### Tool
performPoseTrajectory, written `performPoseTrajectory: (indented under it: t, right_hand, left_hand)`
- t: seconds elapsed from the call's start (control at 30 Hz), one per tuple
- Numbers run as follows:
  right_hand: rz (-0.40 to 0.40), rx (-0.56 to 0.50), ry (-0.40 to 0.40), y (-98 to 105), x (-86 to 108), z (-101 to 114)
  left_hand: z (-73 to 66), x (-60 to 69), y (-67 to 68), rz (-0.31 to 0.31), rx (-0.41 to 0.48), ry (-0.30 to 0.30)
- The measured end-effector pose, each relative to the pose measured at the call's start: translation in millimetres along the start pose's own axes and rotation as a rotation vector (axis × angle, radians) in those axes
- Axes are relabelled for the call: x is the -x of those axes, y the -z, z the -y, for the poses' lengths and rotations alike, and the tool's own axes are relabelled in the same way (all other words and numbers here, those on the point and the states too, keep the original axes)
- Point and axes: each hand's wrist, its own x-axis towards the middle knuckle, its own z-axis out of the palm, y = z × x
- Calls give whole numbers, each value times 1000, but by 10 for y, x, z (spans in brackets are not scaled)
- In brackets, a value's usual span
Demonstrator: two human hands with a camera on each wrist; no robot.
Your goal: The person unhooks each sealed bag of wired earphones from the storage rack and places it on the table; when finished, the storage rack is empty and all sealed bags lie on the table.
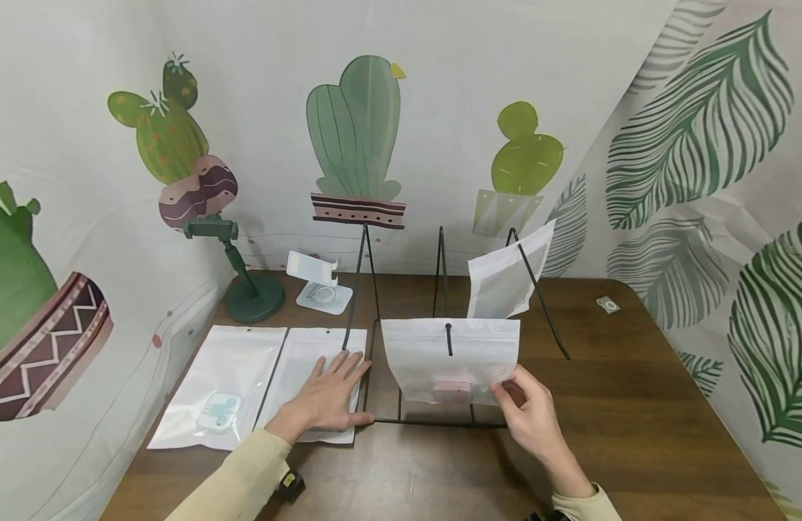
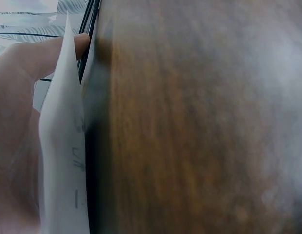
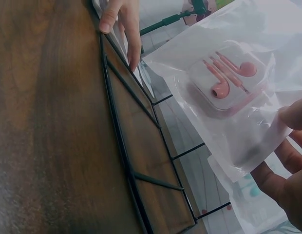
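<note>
A white zip pouch (image 1: 410,362) hangs by its top hole from a hook of the black wire rack (image 1: 355,289). My right hand (image 1: 538,416) pinches its lower right corner between thumb and fingers. Through its clear side, the right wrist view shows pink earphones (image 3: 220,90) in a transparent case. With fingers spread, my left hand (image 1: 329,394) rests on another white pouch (image 1: 297,362) lying on the table, its thumb touching the rack's base. In the left wrist view, that pouch's edge (image 2: 63,136) hides part of the hand.
Left of that lies a pouch (image 1: 245,354) holding a case with pale blue earphones. Another pouch (image 1: 501,282) hangs on the rack's right hook. A green stand (image 1: 254,300), a white phone stand (image 1: 326,297) and a small silver device (image 1: 607,305) stand or lie farther back.
</note>
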Motion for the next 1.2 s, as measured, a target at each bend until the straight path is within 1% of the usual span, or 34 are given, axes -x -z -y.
performPoseTrajectory:
  t: [0.1, 0.2, 0.33, 0.47, 0.67, 0.9, 1.03, 1.2]
  right_hand:
    - [-10, -13, 25, -12, 44, -113]
    - [-21, -37, 33, -28, 99, -248]
    - [-19, -61, 40, -25, 139, -310]
    - [-14, -67, 53, -15, 159, -305]
    - [3, -47, 47, -2, 190, -285]
    - [-6, -66, 50, 12, 209, -259]
    - [22, -67, 31, 39, 217, -237]
    - [61, -65, -18, 70, 234, -208]
  left_hand:
    - [-2, 1, 3, 5, -2, -1]
    - [-3, -1, 3, 5, -3, -3]
    - [-5, 0, 6, 5, -5, 0]
    - [-5, 3, 8, 4, -7, 3]
    - [-4, 4, 11, 5, -10, 6]
    - [-11, 5, 11, 5, -7, 8]
    - [-15, 8, 6, 6, -2, 11]
    - [-15, 8, 2, 8, -4, 11]
